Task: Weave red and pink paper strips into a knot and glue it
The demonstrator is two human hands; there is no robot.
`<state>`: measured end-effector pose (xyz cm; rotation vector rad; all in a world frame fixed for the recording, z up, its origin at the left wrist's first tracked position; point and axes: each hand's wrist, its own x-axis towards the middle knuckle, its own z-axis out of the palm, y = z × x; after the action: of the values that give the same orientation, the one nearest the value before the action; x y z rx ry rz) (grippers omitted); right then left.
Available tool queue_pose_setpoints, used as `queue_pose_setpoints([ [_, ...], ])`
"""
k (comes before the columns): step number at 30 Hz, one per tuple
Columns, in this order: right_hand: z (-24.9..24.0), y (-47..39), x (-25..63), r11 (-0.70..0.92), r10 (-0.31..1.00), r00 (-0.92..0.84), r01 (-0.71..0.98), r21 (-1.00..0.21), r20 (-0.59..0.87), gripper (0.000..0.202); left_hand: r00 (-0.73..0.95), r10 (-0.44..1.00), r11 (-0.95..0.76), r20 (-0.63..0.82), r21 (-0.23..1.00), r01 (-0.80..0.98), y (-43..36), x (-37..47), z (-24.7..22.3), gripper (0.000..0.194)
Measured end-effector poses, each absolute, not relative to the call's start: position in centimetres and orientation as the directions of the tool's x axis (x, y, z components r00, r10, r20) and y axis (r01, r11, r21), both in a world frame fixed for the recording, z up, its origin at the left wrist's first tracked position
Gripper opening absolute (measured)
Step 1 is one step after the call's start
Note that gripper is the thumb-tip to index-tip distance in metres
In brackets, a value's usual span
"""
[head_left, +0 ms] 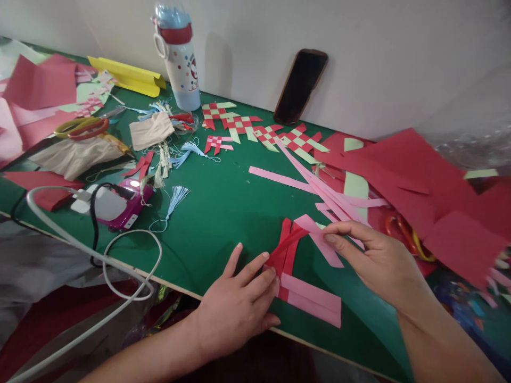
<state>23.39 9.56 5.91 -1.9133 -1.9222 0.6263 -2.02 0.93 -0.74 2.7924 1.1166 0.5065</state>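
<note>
Pointing lengthwise away from the person, red strips (293, 251) meet sideways pink strips (315, 293).

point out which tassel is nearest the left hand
The light blue tassel lying by itself, just right of the purple device in the picture. The other tassels lie farther from the left hand, around the beige cloth pouches.

the small print (194, 69) on the bottle (179, 66) is too blurred to read. to its right and nearer the viewer, the left hand (241, 298) hides part of the red strips (293, 252). farther right of it, red paper (465, 236) partly covers orange-handled scissors (400, 227).
</note>
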Motion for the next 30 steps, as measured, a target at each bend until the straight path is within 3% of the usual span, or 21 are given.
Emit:
queue_pose_setpoints([
  [14, 5.9, 10.4, 22.4, 0.154, 0.952, -0.278, 0.801, -0.579, -0.130, 0.021, 0.671, 0.693, -0.720, 0.264, 0.219, 0.658, 0.9, -2.0, -0.5, 0.051],
  [23, 6.6, 9.6, 22.1, 0.296, 0.741, -0.610, 0.673, -0.678, -0.282, 0.019, 0.675, 0.694, -0.720, 0.250, 0.251, 0.647, 1.0, -2.1, -0.5, 0.048],
  [26, 6.4, 9.9, 21.9, 0.278, 0.755, -0.587, 0.690, -0.669, -0.292, 0.018, 0.678, 0.687, -0.727, 0.264, 0.251, 0.639, 0.9, -2.1, -0.7, 0.048],
  [30, 6.2, 11.1, 21.4, 0.195, 0.869, -0.430, 0.752, -0.630, -0.244, 0.020, 0.676, 0.685, -0.729, 0.274, 0.233, 0.644, 0.9, -2.0, -0.7, 0.048],
])
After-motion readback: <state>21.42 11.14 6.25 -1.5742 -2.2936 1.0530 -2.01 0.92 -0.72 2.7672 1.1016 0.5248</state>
